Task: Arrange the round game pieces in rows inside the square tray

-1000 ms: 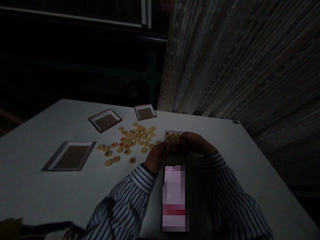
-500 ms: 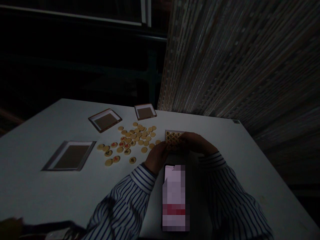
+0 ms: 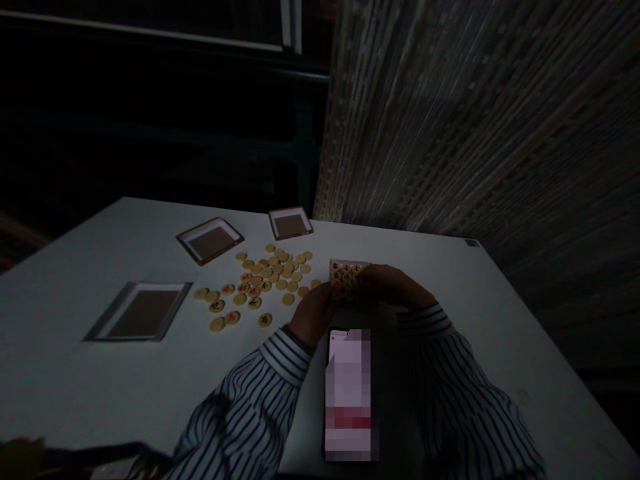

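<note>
A small box (image 3: 346, 273) packed with round wooden game pieces sits on the white table (image 3: 90, 373). My left hand (image 3: 313, 313) curls its fingers against the box's near left side. My right hand (image 3: 395, 285) is closed over its right side. Both arms wear blue-striped sleeves. Several loose tan discs (image 3: 260, 283) with red or black marks lie scattered on the table just left of my left hand. The dim light hides whether a fingertip pinches a piece.
A lit phone (image 3: 349, 393) lies between my forearms near the front edge. Three shallow box trays rest on the table: a large one (image 3: 140, 312) at left, and two further back (image 3: 210, 241) (image 3: 291, 224). A ribbed wall (image 3: 475, 133) rises at right.
</note>
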A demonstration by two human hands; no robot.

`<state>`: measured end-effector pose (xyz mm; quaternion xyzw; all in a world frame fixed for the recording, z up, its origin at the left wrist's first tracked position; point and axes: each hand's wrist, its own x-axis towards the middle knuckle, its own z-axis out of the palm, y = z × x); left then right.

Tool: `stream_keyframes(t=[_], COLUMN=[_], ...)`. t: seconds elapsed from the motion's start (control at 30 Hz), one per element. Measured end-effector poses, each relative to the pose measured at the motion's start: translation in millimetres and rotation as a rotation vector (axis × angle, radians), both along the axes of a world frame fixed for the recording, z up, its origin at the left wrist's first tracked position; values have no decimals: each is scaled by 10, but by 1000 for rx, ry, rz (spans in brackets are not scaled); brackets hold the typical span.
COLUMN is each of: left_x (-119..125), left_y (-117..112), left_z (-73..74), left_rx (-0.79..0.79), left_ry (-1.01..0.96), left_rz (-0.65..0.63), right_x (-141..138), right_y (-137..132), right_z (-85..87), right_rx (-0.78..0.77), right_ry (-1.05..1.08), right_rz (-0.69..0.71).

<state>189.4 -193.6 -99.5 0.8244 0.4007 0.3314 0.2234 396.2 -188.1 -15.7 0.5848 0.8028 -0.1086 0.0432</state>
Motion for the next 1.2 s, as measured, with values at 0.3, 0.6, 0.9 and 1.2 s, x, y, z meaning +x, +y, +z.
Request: stream_keyframes(t=[0.3, 0.6, 0.9, 1.2], left_x=[-10, -2, -2, -13], left_y=[-20, -31, -19, -28], left_z=[41, 67, 65, 59], left_rx=[-3, -9, -10, 24], left_ry=[-14, -23, 8, 7], left_rz=[-14, -9, -20, -3], right_x=[-28, -45, -87, -87], right_y=[-14, -16, -42, -37], right_z=[33, 42, 103, 99], right_rx=[-23, -15, -24, -37], right_ry=[-17, -36, -19, -27], right_rz=[-2, 3, -9, -10])
